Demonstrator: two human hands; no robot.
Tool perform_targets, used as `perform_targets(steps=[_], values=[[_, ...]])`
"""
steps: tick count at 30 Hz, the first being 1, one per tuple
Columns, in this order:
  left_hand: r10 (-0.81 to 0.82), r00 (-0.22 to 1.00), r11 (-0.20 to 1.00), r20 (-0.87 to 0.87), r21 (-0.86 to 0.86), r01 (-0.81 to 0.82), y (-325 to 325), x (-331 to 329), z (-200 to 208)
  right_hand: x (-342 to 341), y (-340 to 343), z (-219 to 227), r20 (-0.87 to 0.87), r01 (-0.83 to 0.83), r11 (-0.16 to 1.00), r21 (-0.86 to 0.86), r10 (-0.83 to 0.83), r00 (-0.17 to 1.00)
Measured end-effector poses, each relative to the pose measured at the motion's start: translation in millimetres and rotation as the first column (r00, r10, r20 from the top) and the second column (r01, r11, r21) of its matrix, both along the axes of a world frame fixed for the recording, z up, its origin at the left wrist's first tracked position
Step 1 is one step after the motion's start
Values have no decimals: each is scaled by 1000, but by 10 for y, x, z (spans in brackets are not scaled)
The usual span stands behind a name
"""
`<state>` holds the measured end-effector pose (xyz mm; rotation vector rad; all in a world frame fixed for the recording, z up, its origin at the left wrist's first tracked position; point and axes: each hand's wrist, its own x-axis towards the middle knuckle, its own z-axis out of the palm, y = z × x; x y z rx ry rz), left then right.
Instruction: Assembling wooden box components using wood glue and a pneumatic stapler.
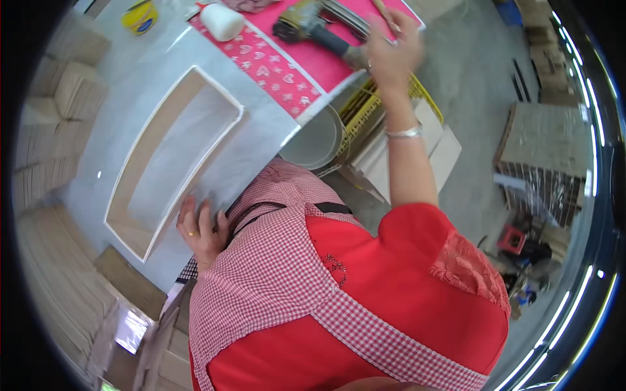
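Note:
A shallow curved frame with pale walls (127, 176) lies on the table to the left. Beside its near wall my left hand (203, 229) rests at the table edge, fingers spread, a ring on one finger. My right hand (393, 55) is stretched out over the far right corner, slightly blurred, with a bracelet on its wrist. A thin wooden stick (383, 12) runs in between its fingers, which look closed on it. Just left of that hand lies a nail gun (323, 36) with a dark handle, on a pink-red printed sheet (264, 65).
A white bottle with a red tip (222, 23) and a yellow tub (140, 17) lie farther back. Below the table's right edge are a pale bucket (316, 140) and a yellow basket (427, 98) near white boards (427, 153). Stacked cardboard (55, 241) lines the left.

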<state>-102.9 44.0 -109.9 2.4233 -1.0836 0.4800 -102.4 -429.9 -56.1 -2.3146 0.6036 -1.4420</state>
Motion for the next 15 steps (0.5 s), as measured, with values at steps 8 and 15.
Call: perform_targets(steps=[8,15], values=[[-30,999,999,14,-42,31,-22,15,0,-3075,-37,-842,-835,934,328,-142,-546,65],[-37,999,999,8,-18,37,-2,35,-14,-3462,300,-821,-958,992,116,47,-275,77]])
